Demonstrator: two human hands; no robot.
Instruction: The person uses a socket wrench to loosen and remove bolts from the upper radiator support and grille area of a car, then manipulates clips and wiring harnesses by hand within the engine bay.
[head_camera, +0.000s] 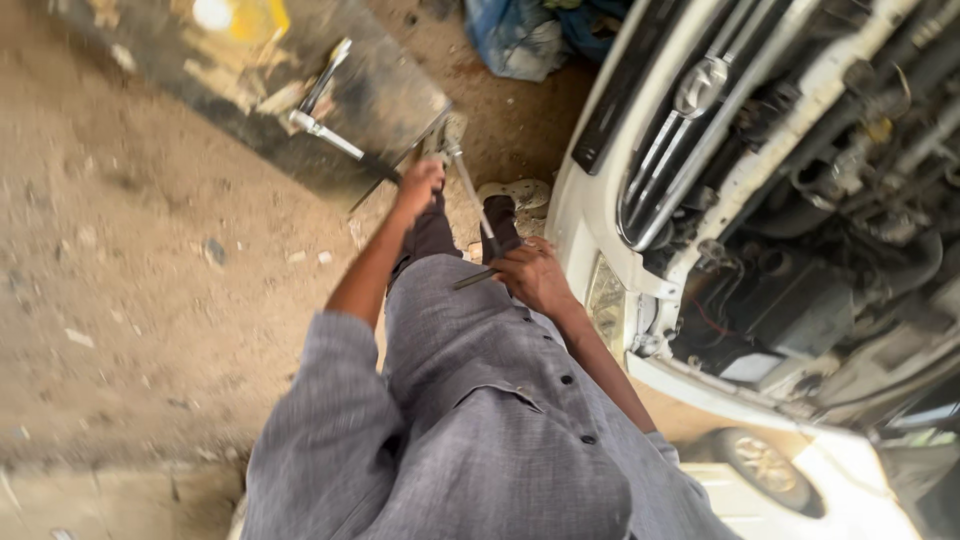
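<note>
Right hand (535, 278) closed round the lower end of a long thin grey metal rod (474, 208), left hand (420, 183) wrapped near its top beside a chrome wrench (322, 112) on a dark scuffed board (380, 95). Could slip from greasy fingers and strike the sandalled feet (505, 215) or white car bumper (585, 200) close by. Slim, straight, dull-shiny, slanting over the dirt ground (150, 280).

A car repair yard: dirt floor (130, 300), open-bonnet white car (800, 200), scattered wrenches (325, 110).

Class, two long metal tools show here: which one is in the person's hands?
The thin rod, gripped by left hand and right hand; the cross-shaped wrench lies untouched on the dark metal sheet.
</note>
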